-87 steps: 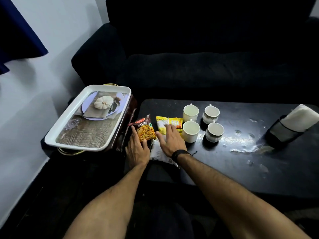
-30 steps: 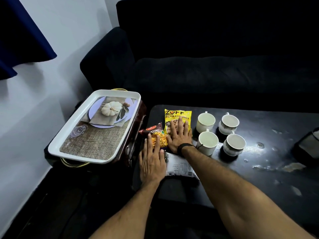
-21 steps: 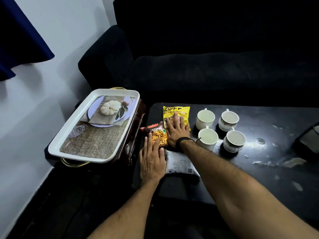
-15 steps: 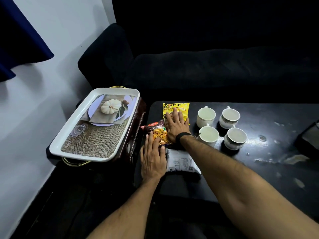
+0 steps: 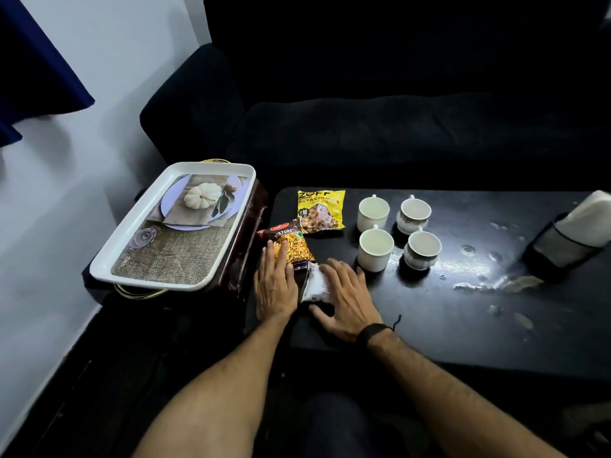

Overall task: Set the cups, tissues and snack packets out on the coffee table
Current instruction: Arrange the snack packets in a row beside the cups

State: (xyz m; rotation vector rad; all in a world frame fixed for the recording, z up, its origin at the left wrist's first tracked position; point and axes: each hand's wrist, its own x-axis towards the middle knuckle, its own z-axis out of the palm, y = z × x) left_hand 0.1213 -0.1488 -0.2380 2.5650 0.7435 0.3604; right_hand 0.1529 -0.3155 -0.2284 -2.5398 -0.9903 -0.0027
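Two packets: "ZOFF" [image 5: 321, 210], "MIXTURE" [image 5: 288, 245].

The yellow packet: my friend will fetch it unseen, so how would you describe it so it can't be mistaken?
On the dark coffee table, look at the far left corner, left of the four cups. The yellow packet lies flat there, untouched by either hand. Unlike the red-and-orange packet just nearer, it is bright yellow.

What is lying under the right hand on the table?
Under the right hand lies a white packet, flat on the black table. Only its left part shows; the rest, and any print, is covered by the palm and fingers.
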